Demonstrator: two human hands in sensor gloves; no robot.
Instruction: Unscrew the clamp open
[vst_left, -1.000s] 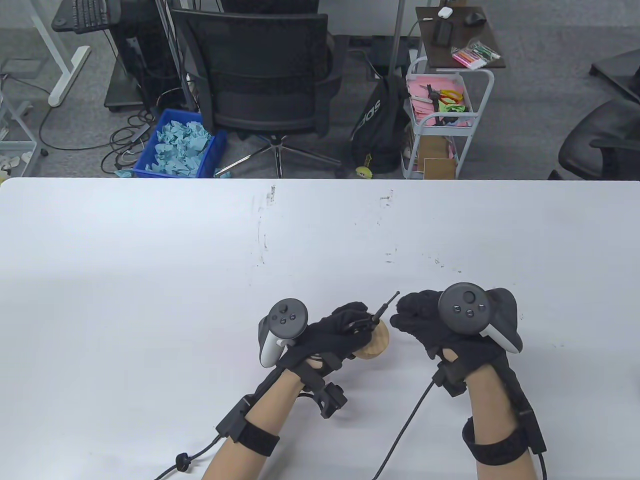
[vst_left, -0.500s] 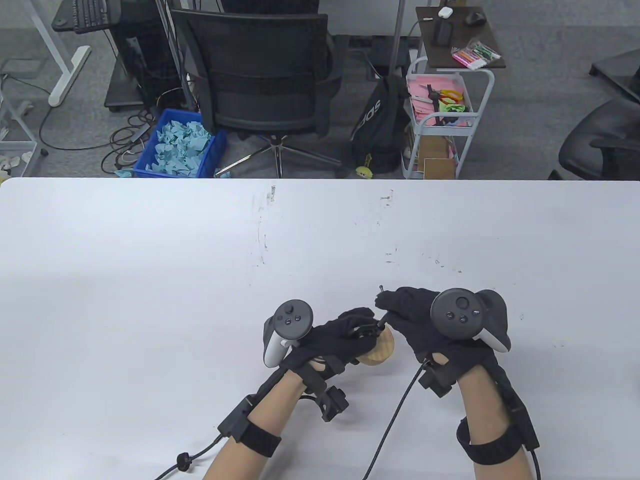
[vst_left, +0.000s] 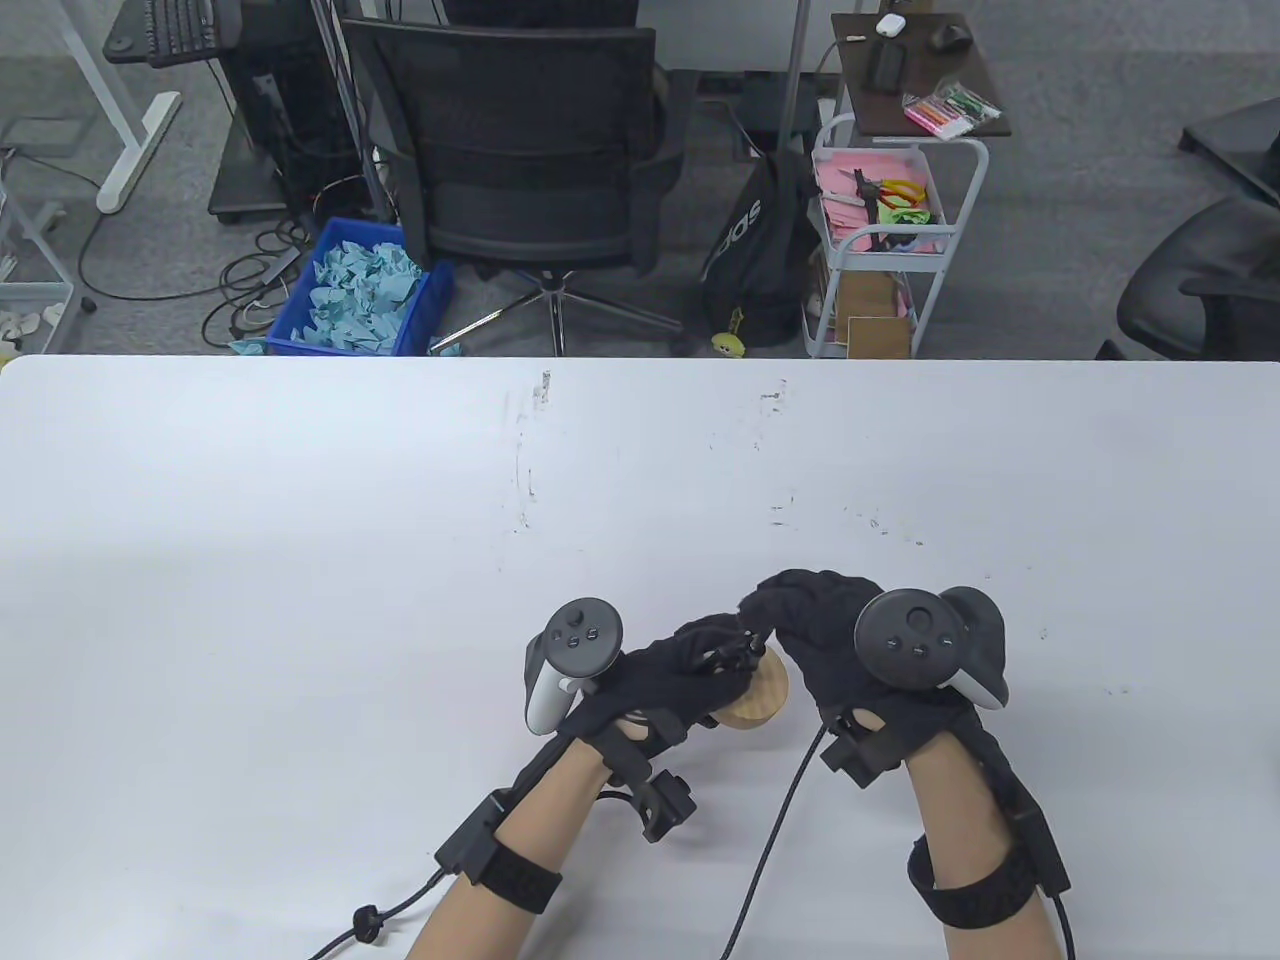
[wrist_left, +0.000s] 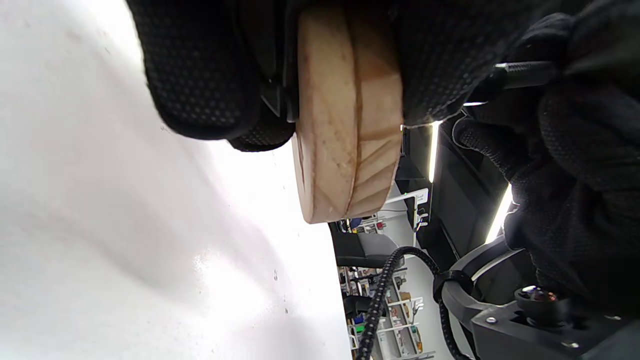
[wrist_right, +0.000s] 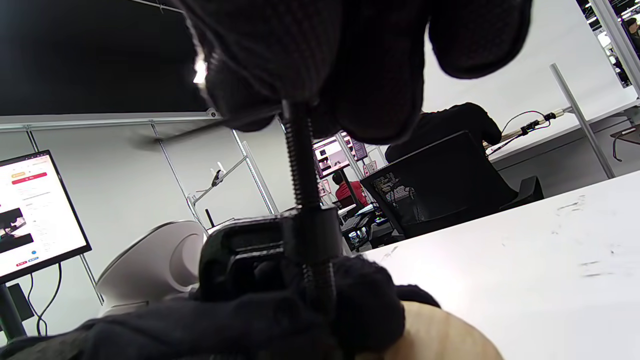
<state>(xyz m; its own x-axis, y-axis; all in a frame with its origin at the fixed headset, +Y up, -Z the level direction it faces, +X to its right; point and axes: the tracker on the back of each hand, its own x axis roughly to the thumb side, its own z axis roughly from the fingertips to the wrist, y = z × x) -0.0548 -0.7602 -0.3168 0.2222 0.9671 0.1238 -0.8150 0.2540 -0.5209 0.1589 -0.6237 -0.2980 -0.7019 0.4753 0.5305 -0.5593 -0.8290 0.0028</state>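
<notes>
Since a second ago the right hand (vst_left: 840, 640) has moved left onto the clamp's screw (wrist_right: 302, 165), its fingertips (wrist_right: 320, 75) now closed around the screw's top. Over the white table (vst_left: 300, 560), the left hand (vst_left: 680, 680) grips the clamp (wrist_right: 260, 250) and wooden disc (vst_left: 755, 692).

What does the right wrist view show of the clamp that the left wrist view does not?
Only the right wrist view shows the threaded screw passing through the black clamp, with the right hand gripping the screw's upper end. Only the left wrist view shows the wooden disc's layered edge, raised off the table, held by the left hand. Both show the disc and dark gloves.
</notes>
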